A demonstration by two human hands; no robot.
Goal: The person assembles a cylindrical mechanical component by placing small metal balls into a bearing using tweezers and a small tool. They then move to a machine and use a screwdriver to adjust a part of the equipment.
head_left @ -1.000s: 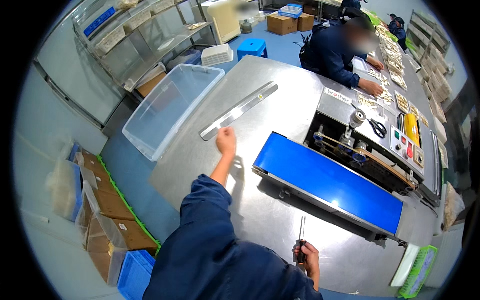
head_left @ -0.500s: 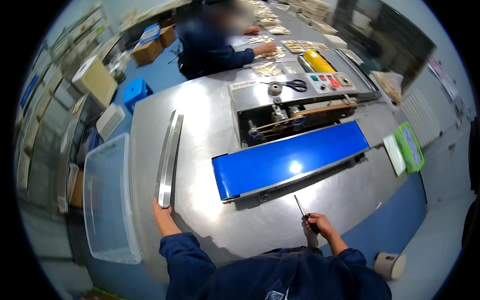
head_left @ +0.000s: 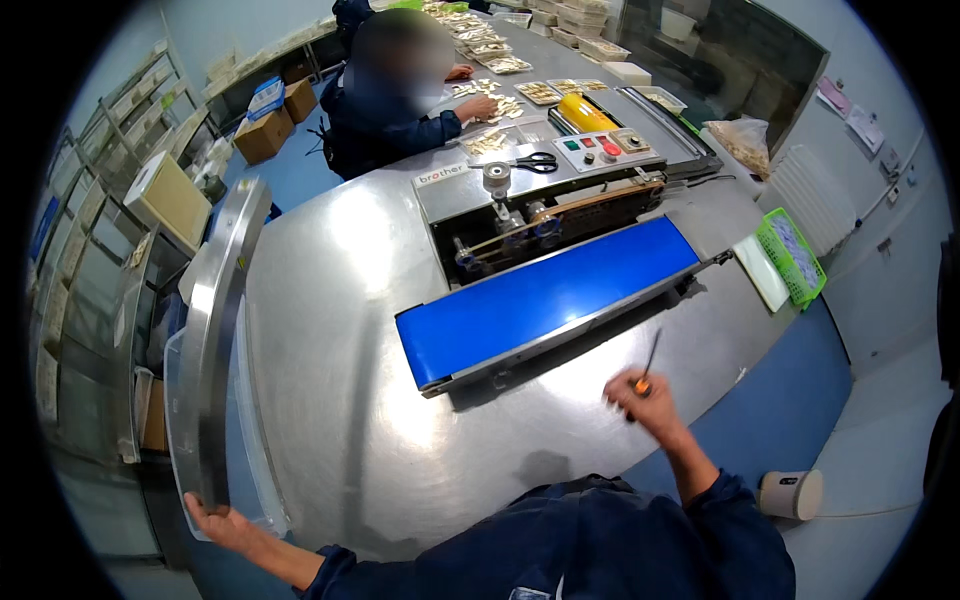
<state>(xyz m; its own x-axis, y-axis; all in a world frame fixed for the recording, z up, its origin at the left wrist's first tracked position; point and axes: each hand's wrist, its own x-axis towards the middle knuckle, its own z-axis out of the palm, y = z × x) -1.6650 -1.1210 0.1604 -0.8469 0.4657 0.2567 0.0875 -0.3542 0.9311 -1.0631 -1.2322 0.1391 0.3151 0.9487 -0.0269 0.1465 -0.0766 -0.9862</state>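
Note:
My left hand [head_left: 222,525] grips the lower end of a long silver metal cover [head_left: 217,320], raised at the left over the table's edge and a clear plastic bin. My right hand [head_left: 648,402] is closed round a screwdriver [head_left: 642,386] with a dark and orange handle, its thin shaft pointing up and away from me. Between my hands and farther off stands a sealing machine [head_left: 440,190] with its front uncovered, showing rollers and a brown belt [head_left: 600,203]. Its blue conveyor belt [head_left: 550,298] runs along the near side. Neither hand touches the machine.
The machine stands on a steel table [head_left: 310,400]. Black scissors [head_left: 537,163] lie on its top, beside red and green buttons. A co-worker [head_left: 385,120] handles pale pieces [head_left: 490,107] at the far side. A green basket [head_left: 790,258] sits at the right; the clear bin [head_left: 262,470] is at the left.
My left hand has lifted the metal cover off the table and swung it left over the bin. My right hand has moved slightly up and right with the screwdriver, which now points more upright.

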